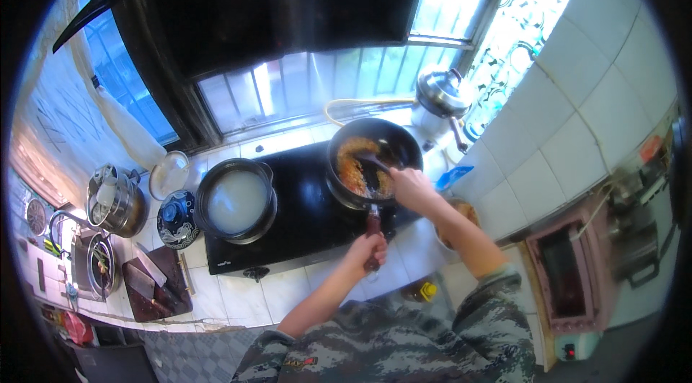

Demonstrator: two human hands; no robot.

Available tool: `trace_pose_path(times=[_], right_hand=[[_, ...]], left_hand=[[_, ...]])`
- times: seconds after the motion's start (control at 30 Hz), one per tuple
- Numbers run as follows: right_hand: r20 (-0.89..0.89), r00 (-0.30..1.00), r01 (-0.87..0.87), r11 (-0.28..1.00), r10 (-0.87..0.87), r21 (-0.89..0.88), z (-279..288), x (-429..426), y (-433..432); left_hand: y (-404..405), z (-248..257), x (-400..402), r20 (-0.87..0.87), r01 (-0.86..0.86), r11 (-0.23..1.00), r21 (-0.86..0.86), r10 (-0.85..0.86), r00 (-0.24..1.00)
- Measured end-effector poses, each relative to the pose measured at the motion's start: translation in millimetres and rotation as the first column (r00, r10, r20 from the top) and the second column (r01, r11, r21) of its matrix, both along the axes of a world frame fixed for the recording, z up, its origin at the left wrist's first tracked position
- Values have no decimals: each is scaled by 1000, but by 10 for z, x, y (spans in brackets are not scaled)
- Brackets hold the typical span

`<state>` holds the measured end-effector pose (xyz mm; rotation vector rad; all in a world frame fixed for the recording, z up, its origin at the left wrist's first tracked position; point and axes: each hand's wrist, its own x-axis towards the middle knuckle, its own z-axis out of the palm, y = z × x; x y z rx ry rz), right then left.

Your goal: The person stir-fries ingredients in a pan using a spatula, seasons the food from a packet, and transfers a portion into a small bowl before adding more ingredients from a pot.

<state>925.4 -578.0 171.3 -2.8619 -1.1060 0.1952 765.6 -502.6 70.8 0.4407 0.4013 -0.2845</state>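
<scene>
My left hand (366, 256) is wrapped around the brown handle (373, 223) of a black frying pan (403, 137), which stands on the right side of a black gas stove (305, 188). Inside the pan lies reddish-orange chopped food (351, 166), with some of the dark bottom showing. My right hand (413, 188) grips a dark spatula (373, 160) from the pan's right side, its blade end at the food. On the stove's left side sits a dark pot (203, 210) filled with cloudy whitish liquid (238, 203).
A patterned blue lid (176, 219) stands left of the pot. Two knives lie on a dark cutting board (157, 285) near the counter's front edge. Stacked steel pots (121, 204) occupy the back left. Behind the pan is a steel pressure cooker (443, 92); a bowl (459, 215) is partly behind my right forearm.
</scene>
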Motion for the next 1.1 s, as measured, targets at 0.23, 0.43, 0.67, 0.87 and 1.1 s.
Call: trace_pose_path(times=[0.23, 0.43, 0.67, 0.87, 1.1], right_hand=[[-44, 980, -200, 950, 196, -240, 774, -143, -299], [-59, 996, -81, 955, 67, -286, 1507, 46, -290], [-205, 976, -118, 972, 76, -204, 1633, 299, -463], [-32, 998, -55, 986, 50, -156, 1622, 394, -703], [-103, 994, -62, 970, 39, -234, 1395, 626, -427]], left_hand=[[328, 208, -66, -66, 74, 996, 46, -71, 995], [470, 669, 434, -159, 94, 982, -162, -120, 980], [630, 939, 74, -31, 112, 991, 74, -110, 993], [612, 815, 29, -5, 137, 968, 208, -139, 990], [613, 731, 522, -15, 11, 998, -55, -12, 1000]])
